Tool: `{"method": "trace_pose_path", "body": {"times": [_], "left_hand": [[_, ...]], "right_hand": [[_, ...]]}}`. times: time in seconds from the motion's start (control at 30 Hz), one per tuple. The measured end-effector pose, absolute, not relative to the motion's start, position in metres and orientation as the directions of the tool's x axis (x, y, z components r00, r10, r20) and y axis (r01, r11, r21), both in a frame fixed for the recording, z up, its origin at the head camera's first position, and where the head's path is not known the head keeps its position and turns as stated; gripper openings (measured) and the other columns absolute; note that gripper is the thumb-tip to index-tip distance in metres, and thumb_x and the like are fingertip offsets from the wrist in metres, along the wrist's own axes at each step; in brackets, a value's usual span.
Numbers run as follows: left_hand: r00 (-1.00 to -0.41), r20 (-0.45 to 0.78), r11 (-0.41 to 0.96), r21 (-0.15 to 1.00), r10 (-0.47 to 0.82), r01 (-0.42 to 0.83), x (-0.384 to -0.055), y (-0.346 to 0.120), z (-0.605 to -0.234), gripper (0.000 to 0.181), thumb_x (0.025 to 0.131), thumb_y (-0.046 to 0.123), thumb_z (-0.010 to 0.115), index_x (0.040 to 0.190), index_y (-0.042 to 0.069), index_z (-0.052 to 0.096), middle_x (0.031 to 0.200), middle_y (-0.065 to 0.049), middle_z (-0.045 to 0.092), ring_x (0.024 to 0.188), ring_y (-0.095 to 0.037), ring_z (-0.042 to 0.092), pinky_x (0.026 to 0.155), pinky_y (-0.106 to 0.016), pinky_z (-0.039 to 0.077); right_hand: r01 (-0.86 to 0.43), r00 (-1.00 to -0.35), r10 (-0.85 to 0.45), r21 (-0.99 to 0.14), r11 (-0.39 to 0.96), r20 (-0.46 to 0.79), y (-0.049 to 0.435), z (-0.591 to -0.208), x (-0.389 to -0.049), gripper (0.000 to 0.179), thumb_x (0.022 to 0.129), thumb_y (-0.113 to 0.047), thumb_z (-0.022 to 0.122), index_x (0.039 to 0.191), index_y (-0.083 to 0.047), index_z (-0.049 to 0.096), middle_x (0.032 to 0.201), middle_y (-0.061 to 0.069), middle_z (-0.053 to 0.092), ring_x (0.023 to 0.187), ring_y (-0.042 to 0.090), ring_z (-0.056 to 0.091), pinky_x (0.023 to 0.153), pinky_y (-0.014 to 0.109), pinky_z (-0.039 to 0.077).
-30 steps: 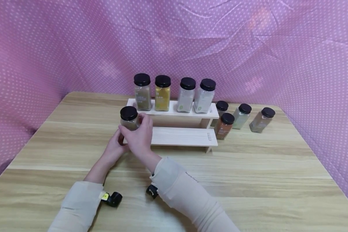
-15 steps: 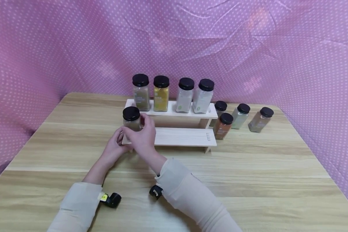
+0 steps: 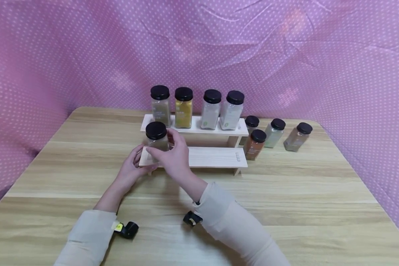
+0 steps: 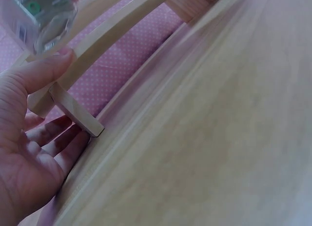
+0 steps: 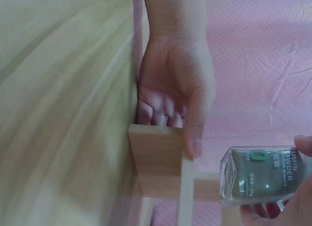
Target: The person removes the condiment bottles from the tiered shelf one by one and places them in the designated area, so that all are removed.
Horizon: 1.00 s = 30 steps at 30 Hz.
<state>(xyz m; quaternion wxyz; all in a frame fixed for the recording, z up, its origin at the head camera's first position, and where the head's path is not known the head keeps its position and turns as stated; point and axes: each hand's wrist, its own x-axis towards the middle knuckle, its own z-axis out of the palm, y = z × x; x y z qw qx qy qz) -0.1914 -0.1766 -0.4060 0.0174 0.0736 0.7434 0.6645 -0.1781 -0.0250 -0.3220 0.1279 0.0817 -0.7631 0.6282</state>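
Observation:
My right hand (image 3: pixel 177 155) grips a square clear spice jar (image 3: pixel 157 133) with a black lid. In the right wrist view, this cumin powder jar (image 5: pixel 263 173) is held with its base apart from the lower board. My left hand (image 3: pixel 129 170) holds the left end of the two-step wooden rack (image 3: pixel 212 157). In the left wrist view the left thumb lies on the lower board's edge, with the other fingers bent by the rack leg (image 4: pixel 78 113). Several jars stand on the upper step, including a yellow spice jar (image 3: pixel 184 109) and a white one (image 3: pixel 232 111).
Right of the rack, several more jars stand on the table: a red-brown one (image 3: pixel 255 146), a pale green one (image 3: pixel 274 133), a brown one (image 3: pixel 298 137) and one partly hidden behind the rack. A pink dotted cloth (image 3: pixel 199 48) hangs behind the table.
The right hand has carried the jar a little to the right, from the rack's left end to over the lower step. The left hand has stayed at the rack's end.

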Motion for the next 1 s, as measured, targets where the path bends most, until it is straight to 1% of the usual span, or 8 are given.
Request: {"method": "trace_pose_path", "body": {"times": [0.13,0.23,0.47,0.63,0.8,1.0], "left_hand": [[-0.990,0.067,0.131,0.988,0.125,0.084,-0.192,-0.176,-0.405,0.085,0.072,0.006,0.069,0.137,0.004,0.014,0.135,-0.016,0.028,0.119,-0.026,0.032,0.094,-0.030,0.031],[-0.991,0.061,0.136,0.988,0.119,0.077,-0.191,-0.176,-0.405,0.086,0.071,0.006,0.069,0.136,0.003,0.013,0.135,-0.017,0.028,0.119,-0.026,0.031,0.096,-0.037,0.027],[-0.991,0.055,0.130,0.989,0.120,0.070,-0.191,-0.176,-0.405,0.089,0.070,0.006,0.070,0.137,0.002,0.012,0.136,-0.017,0.025,0.119,-0.027,0.030,0.096,-0.036,0.027],[-0.992,0.046,0.141,0.988,0.121,0.063,-0.191,-0.176,-0.403,0.091,0.068,0.009,0.072,0.137,0.003,0.011,0.136,-0.018,0.025,0.120,-0.028,0.028,0.097,-0.037,0.025],[-0.992,0.037,0.144,0.988,0.117,0.054,-0.191,-0.176,-0.404,0.092,0.068,0.010,0.072,0.137,0.003,0.011,0.136,-0.019,0.025,0.119,-0.029,0.029,0.096,-0.038,0.026],[-0.993,0.034,0.138,0.989,0.111,0.049,-0.191,-0.176,-0.405,0.092,0.068,0.010,0.072,0.137,0.004,0.012,0.136,-0.018,0.026,0.119,-0.028,0.030,0.096,-0.038,0.027]], "right_hand": [[-0.337,-0.939,0.011,-0.925,0.174,0.344,-0.015,-0.317,-0.175,0.058,0.060,-0.007,0.078,0.112,-0.003,0.051,0.105,0.006,0.051,0.093,0.016,0.051,0.079,0.023,0.042],[-0.371,-0.927,-0.013,-0.914,0.165,0.375,-0.005,-0.314,-0.173,0.056,0.061,-0.006,0.077,0.111,-0.002,0.051,0.103,0.006,0.052,0.093,0.016,0.051,0.079,0.024,0.042],[-0.428,-0.902,-0.026,-0.883,0.193,0.432,0.022,-0.310,-0.167,0.053,0.062,-0.006,0.076,0.108,-0.003,0.053,0.101,0.007,0.053,0.090,0.016,0.051,0.077,0.031,0.044],[-0.393,-0.916,-0.010,-0.896,0.206,0.400,0.042,-0.310,-0.164,0.054,0.062,-0.007,0.076,0.110,-0.003,0.053,0.103,0.007,0.055,0.091,0.018,0.051,0.076,0.034,0.045],[-0.379,-0.921,0.003,-0.899,0.218,0.389,0.060,-0.312,-0.163,0.054,0.062,-0.005,0.076,0.110,-0.003,0.053,0.104,0.008,0.055,0.092,0.019,0.051,0.076,0.036,0.045],[-0.345,-0.930,0.048,-0.908,0.236,0.366,0.081,-0.313,-0.161,0.057,0.060,-0.003,0.076,0.112,-0.001,0.052,0.104,0.011,0.054,0.093,0.022,0.051,0.077,0.038,0.045]]}}
